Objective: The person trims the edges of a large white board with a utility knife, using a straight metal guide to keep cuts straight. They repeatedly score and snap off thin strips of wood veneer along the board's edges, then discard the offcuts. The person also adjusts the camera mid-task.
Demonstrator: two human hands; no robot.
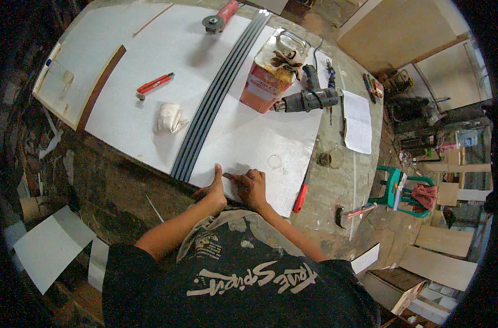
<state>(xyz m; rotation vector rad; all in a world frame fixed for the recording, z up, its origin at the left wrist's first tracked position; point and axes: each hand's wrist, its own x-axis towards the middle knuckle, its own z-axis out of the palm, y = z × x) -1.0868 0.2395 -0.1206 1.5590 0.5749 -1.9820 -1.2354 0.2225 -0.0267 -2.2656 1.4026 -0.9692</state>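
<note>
At the near edge of the white panel point(221, 139), my left hand point(211, 192) rests with its thumb stretched up and apart from the fingers, which point left along the edge. Close beside it, my right hand point(251, 187) is closed round a small, thin, dark piece point(228, 176) that sticks out toward my left thumb. Its kind is too small to tell. Just left of my hands, several dark grey strips point(216, 101) lie side by side across the panel. A crumpled white cloth point(171, 118) sits left of the strips.
A red tin point(262, 90) with a brush-like bundle on top stands beside a black heat gun or drill point(309, 100). Farther off lie an angle grinder point(220, 17) and a red cutter point(155, 82). A red handle point(300, 199), paper sheet point(357, 121), hammer point(354, 214) and green chair point(393, 188) are to the right.
</note>
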